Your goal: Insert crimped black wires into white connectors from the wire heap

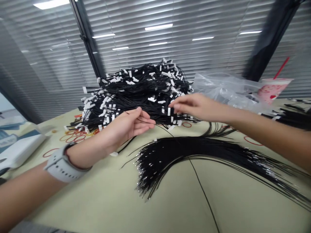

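Note:
My left hand (139,122), with a grey watch on the wrist, is closed on a thin black cable (202,184). This cable appears to run from the fingers across the table toward the front edge. Below the same hand a white tag (113,154) lies at the end of another short black strand. My right hand (188,106) is at the front right of a large heap of black cables (145,85) with white tags. Its thumb and fingertips are drawn together; what they hold, if anything, is unclear. Below both hands lies a bundle of black cables (184,147) with shiny tips.
Red and orange rubber bands (75,136) lie on the table (102,200) at left. Behind my right arm are clear plastic bags (223,89) and a pink cup (274,89) with a red straw. More black cables (293,118) lie far right; a white object (24,150) is far left.

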Demonstrator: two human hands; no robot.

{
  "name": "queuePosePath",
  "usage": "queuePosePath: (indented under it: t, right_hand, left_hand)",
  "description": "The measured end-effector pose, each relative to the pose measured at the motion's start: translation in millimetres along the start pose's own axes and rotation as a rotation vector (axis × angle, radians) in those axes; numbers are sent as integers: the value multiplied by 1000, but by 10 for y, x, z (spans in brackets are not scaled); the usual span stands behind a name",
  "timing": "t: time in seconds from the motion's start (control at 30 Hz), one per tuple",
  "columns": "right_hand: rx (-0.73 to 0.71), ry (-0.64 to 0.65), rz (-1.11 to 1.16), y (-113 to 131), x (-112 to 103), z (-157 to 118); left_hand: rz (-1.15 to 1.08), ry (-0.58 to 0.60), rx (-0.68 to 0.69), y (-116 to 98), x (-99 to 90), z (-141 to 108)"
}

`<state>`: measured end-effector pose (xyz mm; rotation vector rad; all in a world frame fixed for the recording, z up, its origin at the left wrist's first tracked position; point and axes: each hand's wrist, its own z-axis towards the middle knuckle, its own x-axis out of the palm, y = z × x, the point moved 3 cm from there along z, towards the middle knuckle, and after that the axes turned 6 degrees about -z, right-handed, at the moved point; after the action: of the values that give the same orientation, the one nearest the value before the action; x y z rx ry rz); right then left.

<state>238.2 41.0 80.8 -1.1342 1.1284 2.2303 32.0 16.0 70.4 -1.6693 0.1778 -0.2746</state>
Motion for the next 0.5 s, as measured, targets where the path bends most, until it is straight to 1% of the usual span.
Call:
queuePosePath:
  t: [0.03,0.07,0.1,0.13,0.2,0.27,0.3,0.33,0.4,0.5]
  right_hand:
    - [56,-89,47,36,-86,-24]
    - [107,-147,92,81,-129,-57]
    - [147,-172,124,135,-126,-98]
    - [167,-169,144,196,-83,-140]
    - [181,-39,163,314,96,-215]
    - [201,151,237,398,286,-273]
    - [202,208,274,423,333,-290]
    - [196,236,278,433,337,-297]
    - [139,230,166,403,226,-293]
    - [3,241,-126,240,-58,-296]
  left_hand:
    - [-29,-12,-25,23,-25,13]
    - [-62,-9,-48,43,-30,22]
    - [-96,5,-67,56,-15,27]
    - [-128,26,-78,59,15,28]
    - [-172,74,-59,35,98,17]
    - [-169,106,-2,-8,174,-5]
    - [-147,112,32,-28,196,-17]
    - [-113,120,64,-41,205,-29]
    - [-17,158,102,-38,191,-49]
    - [149,239,129,25,123,-77]
